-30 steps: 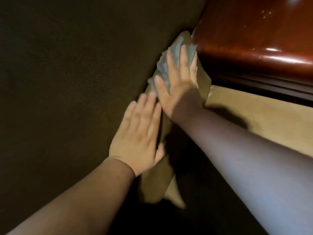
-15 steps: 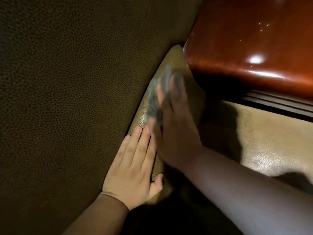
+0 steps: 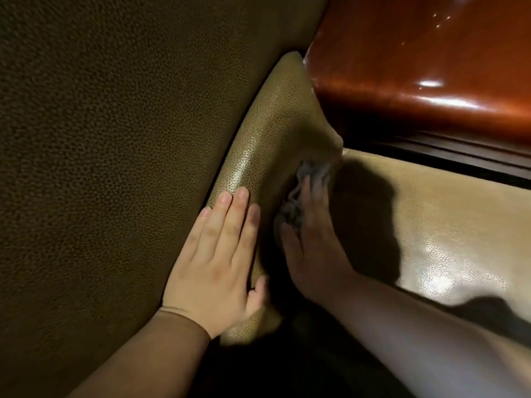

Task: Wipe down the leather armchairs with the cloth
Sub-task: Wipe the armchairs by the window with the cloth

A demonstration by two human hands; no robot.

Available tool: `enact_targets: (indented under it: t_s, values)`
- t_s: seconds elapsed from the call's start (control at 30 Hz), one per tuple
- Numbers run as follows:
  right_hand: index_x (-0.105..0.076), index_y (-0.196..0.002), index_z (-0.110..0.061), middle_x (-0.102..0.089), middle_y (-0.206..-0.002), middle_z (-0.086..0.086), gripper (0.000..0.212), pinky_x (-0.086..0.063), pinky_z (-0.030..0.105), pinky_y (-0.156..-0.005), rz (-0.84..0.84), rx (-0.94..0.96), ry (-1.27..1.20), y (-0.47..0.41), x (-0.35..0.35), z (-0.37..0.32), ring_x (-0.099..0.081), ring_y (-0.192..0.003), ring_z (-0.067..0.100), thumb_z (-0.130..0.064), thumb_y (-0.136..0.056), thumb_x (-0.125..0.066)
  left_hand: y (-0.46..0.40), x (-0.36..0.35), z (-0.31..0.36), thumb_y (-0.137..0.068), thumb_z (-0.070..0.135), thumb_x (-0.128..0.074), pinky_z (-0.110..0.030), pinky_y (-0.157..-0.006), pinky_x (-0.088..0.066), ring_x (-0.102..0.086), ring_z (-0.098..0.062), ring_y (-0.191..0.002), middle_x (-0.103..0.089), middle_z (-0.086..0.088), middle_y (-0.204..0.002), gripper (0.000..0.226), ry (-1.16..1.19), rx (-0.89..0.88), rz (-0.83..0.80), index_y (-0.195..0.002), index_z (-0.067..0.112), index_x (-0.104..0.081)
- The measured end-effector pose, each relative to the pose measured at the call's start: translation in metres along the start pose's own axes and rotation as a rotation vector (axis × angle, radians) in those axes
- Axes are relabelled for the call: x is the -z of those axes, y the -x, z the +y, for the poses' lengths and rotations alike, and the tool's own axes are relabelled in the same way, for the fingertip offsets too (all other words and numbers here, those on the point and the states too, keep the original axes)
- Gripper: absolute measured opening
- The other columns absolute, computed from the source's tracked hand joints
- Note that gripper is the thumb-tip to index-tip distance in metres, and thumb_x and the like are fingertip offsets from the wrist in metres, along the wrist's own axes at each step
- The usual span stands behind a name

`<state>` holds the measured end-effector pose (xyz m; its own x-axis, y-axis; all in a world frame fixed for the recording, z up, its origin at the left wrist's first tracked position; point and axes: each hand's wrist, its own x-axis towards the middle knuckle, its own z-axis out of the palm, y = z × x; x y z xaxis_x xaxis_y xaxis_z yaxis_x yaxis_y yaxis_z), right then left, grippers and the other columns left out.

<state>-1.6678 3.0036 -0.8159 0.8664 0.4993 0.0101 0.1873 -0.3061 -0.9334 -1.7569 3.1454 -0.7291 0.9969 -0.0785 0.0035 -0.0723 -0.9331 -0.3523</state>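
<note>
Head view: left hand (image 3: 214, 264) flat, fingers straight, on armchair (image 3: 115, 168) leather; right hand (image 3: 313, 254) presses cloth (image 3: 298, 193) into crease, blurred.

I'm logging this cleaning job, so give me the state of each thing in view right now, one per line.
left hand: fingers straight, pressed flat on the leather.
right hand: fingers extended, pressing the cloth into the seat crease, blurred.
cloth: grey, bunched under the right fingers, against the leather.
leather cushion: pebbled, glossy, pushed aside by the left hand.
wooden armrest: polished, shiny, untouched.
</note>
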Motion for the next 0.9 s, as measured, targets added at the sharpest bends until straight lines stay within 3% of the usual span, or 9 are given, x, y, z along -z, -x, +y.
enact_targets:
  t_s: [0.17,0.23,0.33,0.43,0.53,0.6,0.67,0.77,0.9]
  values:
    - [-0.016,-0.164,-0.004,-0.013,-0.171,0.022,0.099,-0.002,0.039,-0.13,0.249,-0.332,0.068,-0.111,0.011,0.017,-0.008,-0.16,0.03,-0.074,-0.095,-0.001,-0.001,0.0,0.001,-0.077,0.05,-0.066,-0.049,-0.129,-0.02,-0.022,-0.039,-0.158,-0.024,-0.024,-0.17,0.101,-0.004,0.004,0.002,-0.158,-0.003,-0.039]
    - [-0.017,-0.164,-0.006,-0.015,-0.171,0.017,0.095,-0.007,0.041,-0.13,0.268,-0.309,-0.024,-0.096,0.004,0.015,-0.01,-0.16,0.026,-0.072,-0.096,-0.013,-0.001,0.001,0.002,-0.076,0.05,-0.067,-0.049,-0.129,-0.02,-0.022,-0.039,-0.158,-0.024,-0.024,-0.17,0.101,-0.005,0.01,0.009,-0.158,-0.002,-0.039]
    - [0.001,-0.167,-0.017,0.012,-0.174,0.001,0.086,0.002,0.038,-0.131,0.149,-0.299,-0.126,-0.019,-0.013,0.008,0.015,-0.159,0.011,-0.062,-0.1,-0.03,-0.002,0.002,0.002,-0.076,0.05,-0.068,-0.049,-0.129,-0.019,-0.023,-0.039,-0.158,-0.025,-0.024,-0.169,0.102,-0.006,0.008,0.013,-0.158,-0.003,-0.039]
    - [0.013,-0.165,-0.019,0.021,-0.172,0.002,0.09,0.003,0.036,-0.13,0.046,-0.341,-0.147,-0.003,-0.014,0.019,0.017,-0.159,0.013,-0.06,-0.1,-0.035,-0.001,0.003,0.001,-0.077,0.051,-0.069,-0.047,-0.13,-0.014,-0.021,-0.039,-0.158,-0.025,-0.024,-0.169,0.103,-0.017,0.02,0.011,-0.159,-0.003,-0.038]
    - [-0.01,-0.165,-0.01,-0.011,-0.172,0.012,0.081,-0.01,0.025,-0.123,0.214,-0.463,-0.206,-0.067,0.0,0.037,-0.016,-0.159,0.024,-0.058,-0.105,-0.036,-0.002,0.001,0.002,-0.077,0.053,-0.067,-0.046,-0.129,-0.014,-0.021,-0.038,-0.158,-0.026,-0.024,-0.169,0.104,-0.035,0.012,0.012,-0.159,-0.002,-0.037]
    - [-0.021,-0.164,-0.014,-0.025,-0.17,0.009,0.088,-0.015,0.029,-0.126,0.303,-0.514,-0.219,-0.088,0.006,0.043,-0.024,-0.156,0.022,-0.069,-0.097,-0.032,-0.001,0.001,0.003,-0.078,0.055,-0.067,-0.046,-0.129,-0.014,-0.021,-0.038,-0.158,-0.026,-0.024,-0.169,0.104,-0.035,0.02,0.012,-0.16,-0.002,-0.037]
    - [-0.008,-0.167,-0.027,-0.009,-0.175,0.001,0.088,-0.011,0.037,-0.13,0.26,-0.421,-0.244,-0.062,-0.002,0.04,-0.01,-0.16,0.015,-0.07,-0.094,-0.031,-0.002,0.002,0.003,-0.077,0.056,-0.067,-0.046,-0.129,-0.014,-0.02,-0.037,-0.158,-0.024,-0.024,-0.17,0.105,-0.032,0.019,-0.002,-0.16,-0.001,-0.036]
    - [0.017,-0.163,-0.029,0.02,-0.173,-0.005,0.081,-0.004,0.039,-0.131,0.054,-0.186,-0.355,0.028,-0.028,0.03,0.011,-0.159,0.005,-0.039,-0.105,-0.04,-0.002,0.001,0.003,-0.08,0.055,-0.065,-0.047,-0.13,-0.014,-0.02,-0.039,-0.159,-0.023,-0.024,-0.17,0.103,-0.019,0.018,0.0,-0.161,-0.001,-0.035]
    - [0.012,-0.165,-0.014,0.006,-0.175,0.002,0.092,-0.009,0.04,-0.131,0.034,-0.163,-0.232,0.007,-0.018,0.053,-0.001,-0.16,0.01,-0.056,-0.101,-0.038,-0.002,0.001,0.003,-0.08,0.055,-0.064,-0.048,-0.129,-0.014,-0.021,-0.039,-0.158,-0.023,-0.024,-0.17,0.102,-0.017,0.021,0.01,-0.16,-0.001,-0.036]
